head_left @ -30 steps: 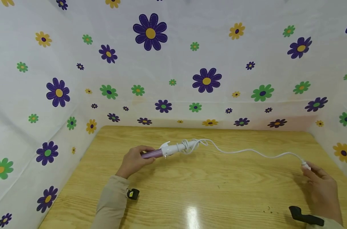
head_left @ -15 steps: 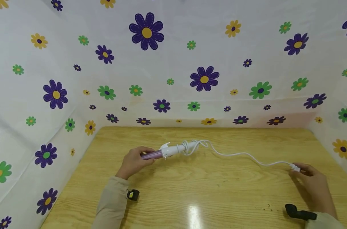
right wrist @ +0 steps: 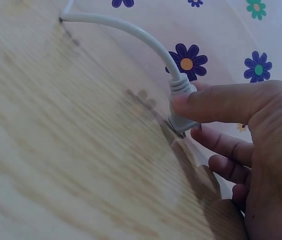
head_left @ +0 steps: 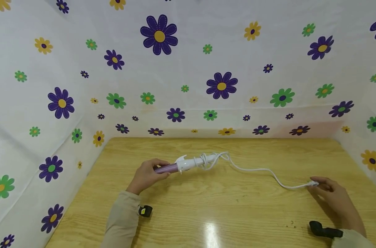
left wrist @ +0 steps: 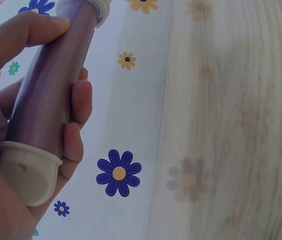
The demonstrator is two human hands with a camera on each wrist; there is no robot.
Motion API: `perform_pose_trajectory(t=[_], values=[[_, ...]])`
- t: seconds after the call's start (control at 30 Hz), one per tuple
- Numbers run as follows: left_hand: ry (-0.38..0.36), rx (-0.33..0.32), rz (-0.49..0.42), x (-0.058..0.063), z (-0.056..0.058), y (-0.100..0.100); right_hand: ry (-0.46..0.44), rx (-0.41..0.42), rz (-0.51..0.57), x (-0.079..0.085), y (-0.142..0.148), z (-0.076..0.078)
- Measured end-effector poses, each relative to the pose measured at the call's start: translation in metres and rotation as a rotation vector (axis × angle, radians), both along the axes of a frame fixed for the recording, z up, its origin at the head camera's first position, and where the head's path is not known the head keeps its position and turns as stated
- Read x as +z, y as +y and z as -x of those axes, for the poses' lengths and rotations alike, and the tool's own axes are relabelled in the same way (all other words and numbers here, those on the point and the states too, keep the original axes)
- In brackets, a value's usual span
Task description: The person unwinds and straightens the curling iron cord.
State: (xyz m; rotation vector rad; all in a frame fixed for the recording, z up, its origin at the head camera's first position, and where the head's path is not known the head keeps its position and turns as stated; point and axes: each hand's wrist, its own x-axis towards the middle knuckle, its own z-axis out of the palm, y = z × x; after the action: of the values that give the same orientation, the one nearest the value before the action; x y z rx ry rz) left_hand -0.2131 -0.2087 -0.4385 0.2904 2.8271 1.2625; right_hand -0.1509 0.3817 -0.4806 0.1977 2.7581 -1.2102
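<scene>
A curling iron (head_left: 188,164) with a purple barrel and white handle slants across the left-middle of the table in the head view. My left hand (head_left: 148,175) grips its barrel (left wrist: 56,80), thumb on top and fingers wrapped beneath, with the pale end cap (left wrist: 30,172) by the palm. White cord (head_left: 253,169) is looped round the handle, then trails right in a loose curve. At its far end my right hand (head_left: 333,196) pinches the white plug (right wrist: 183,107) between thumb and fingers, close over the tabletop.
The wooden table (head_left: 237,220) meets a white flowered cloth (head_left: 188,62) at the back and both sides. Black wrist mounts (head_left: 325,230) sit by both forearms. A few dark specks (head_left: 291,224) mark the wood near the right wrist.
My right hand has moved left with the plug, so the cord hangs slacker and bends lower. The left hand keeps its grip on the curling iron, nearly in place.
</scene>
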Motion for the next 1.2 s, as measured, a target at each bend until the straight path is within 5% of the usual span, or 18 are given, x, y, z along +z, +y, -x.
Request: perform_pose_trajectory(t=[0.83,0.97,1.2], values=[[-0.014,-0.046,0.014,-0.001,0.0,0.002,-0.006,-0.041,0.076,0.001,0.005,-0.009],[-0.013,-0.059,0.009,-0.001,0.0,0.003,0.009,-0.118,0.122,-0.001,0.005,-0.011],[0.01,-0.072,-0.004,0.0,0.0,0.004,0.122,-0.392,0.332,0.002,0.002,-0.016]])
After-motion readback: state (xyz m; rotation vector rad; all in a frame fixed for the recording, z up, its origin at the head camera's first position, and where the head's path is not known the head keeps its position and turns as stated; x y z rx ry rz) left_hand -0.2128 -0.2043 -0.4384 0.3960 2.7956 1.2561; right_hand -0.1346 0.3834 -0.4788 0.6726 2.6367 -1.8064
